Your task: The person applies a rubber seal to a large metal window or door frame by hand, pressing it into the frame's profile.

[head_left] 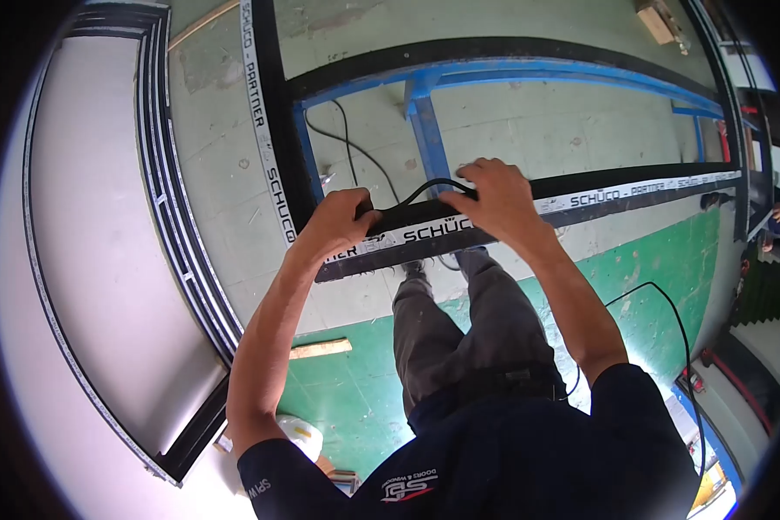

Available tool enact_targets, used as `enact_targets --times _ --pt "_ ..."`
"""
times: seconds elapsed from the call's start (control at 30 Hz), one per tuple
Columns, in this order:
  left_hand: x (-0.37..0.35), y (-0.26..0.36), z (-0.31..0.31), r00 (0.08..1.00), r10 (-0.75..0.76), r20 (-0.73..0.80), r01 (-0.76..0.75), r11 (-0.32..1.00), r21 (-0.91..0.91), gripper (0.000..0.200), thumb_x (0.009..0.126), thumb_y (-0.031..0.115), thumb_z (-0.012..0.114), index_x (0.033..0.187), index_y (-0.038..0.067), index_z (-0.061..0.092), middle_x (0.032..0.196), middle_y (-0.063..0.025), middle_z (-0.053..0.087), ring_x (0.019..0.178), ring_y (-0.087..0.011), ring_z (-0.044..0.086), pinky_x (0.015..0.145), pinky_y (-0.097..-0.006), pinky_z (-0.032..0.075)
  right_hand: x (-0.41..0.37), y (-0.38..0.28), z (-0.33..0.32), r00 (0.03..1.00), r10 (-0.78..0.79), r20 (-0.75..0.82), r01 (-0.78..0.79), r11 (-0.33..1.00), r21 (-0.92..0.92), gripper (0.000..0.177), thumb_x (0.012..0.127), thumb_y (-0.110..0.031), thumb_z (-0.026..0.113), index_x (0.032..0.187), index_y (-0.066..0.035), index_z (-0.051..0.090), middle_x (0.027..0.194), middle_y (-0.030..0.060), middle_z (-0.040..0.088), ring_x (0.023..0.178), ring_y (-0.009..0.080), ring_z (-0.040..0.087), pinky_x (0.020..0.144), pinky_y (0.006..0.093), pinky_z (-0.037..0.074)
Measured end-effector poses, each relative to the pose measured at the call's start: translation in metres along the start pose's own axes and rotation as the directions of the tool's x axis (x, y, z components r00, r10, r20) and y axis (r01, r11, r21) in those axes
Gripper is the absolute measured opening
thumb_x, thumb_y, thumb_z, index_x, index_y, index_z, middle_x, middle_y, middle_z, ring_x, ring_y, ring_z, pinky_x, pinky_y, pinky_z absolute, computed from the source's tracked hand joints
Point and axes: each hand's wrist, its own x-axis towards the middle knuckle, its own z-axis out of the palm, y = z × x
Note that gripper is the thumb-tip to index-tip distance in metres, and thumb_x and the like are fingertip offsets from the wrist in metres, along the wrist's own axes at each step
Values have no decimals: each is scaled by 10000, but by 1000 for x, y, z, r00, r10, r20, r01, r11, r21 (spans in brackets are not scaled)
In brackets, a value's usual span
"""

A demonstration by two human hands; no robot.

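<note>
strip work on this bar looks partly done to me, no further. a black strip (433,183) stands up in a low loop at the centre of the frame, between my two hands, so that stretch is not lying flat on the frame bar (633,192). my left hand (342,221), centre left, is curled tight over the near edge of the bar, beside the loop's left end. my right hand (494,198), just right of centre, lies on top of the bar with fingers bent down where the loop's other end comes in. i cannot tell whether it pinches the strip or only presses on it. the bar rests on a blue stand (429,130) above the floor (529,130) and runs off to the right edge. whether the strip is seated along that length is too small to tell. i judge the loop is what remains to be pressed down here.
</note>
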Motion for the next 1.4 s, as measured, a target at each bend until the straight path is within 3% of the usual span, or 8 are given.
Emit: enact_targets --times 0.27,0.43,0.67,0.87,1.03,1.13,1.27,1.4 --pt "10 -3 4 995 -43 87 44 999 -10 261 943 213 712 920 -43 670 743 -131 651 701 -174 553 649 -364 447 -13 1 -13 968 205 -142 -210 978 -16 373 861 -466 719 829 -100 783 775 104 713 745 316 695 723 440 561" --pt "10 -6 7 995 27 91 -18 995 -102 217 950 183 705 913 -29 683 776 -79 678 722 -133 565 680 -326 471 -9 20 -9 985 67 157 -84 991 107 413 870 -454 703 1226 -247 736 967 62 736 952 280 684 849 416 547" --pt "15 -9 3 988 9 156 24 979 -205 185 951 171 709 965 -13 708 796 -36 684 739 -110 578 695 -290 477 -2 19 -4 969 -239 67 223 957 184 208 897 -358 718 1067 -255 778 917 12 694 943 256 664 826 424 544" --pt "16 2 6 981 -67 181 102 976 -191 238 923 201 727 940 -32 682 786 -75 682 748 -131 595 674 -321 475 -3 16 -1 978 -193 75 183 975 123 199 898 -384 687 892 -217 796 873 2 669 947 234 661 838 407 548" --pt "25 -6 13 986 128 104 -141 982 125 235 954 197 697 938 -30 639 792 -115 675 736 -163 615 662 -361 490 -2 12 0 991 -109 75 104 992 73 209 864 -381 703 823 -199 797 885 -13 680 945 215 661 812 400 559" --pt "21 2 10 985 44 167 -23 992 -126 248 947 213 710 934 -25 640 781 -103 675 724 -157 613 658 -352 486 -2 7 -6 990 -92 104 86 994 68 211 839 -374 705 809 -188 799 894 -24 691 948 210 662 807 390 561" --pt "27 10 10 971 -79 227 109 986 -123 230 938 207 714 921 -13 649 778 -96 678 696 -147 610 645 -324 483 -3 5 -6 993 -40 109 30 995 97 199 820 -359 704 792 -185 797 914 -32 706 939 203 668 801 383 563" --pt "31 4 17 988 12 156 0 997 -76 225 935 191 697 897 -25 649 752 -106 676 682 -153 617 622 -331 485 -1 0 -9 991 -3 137 -12 994 110 203 811 -364 712 801 -175 786 924 -17 709 953 208 676 812 385 561"
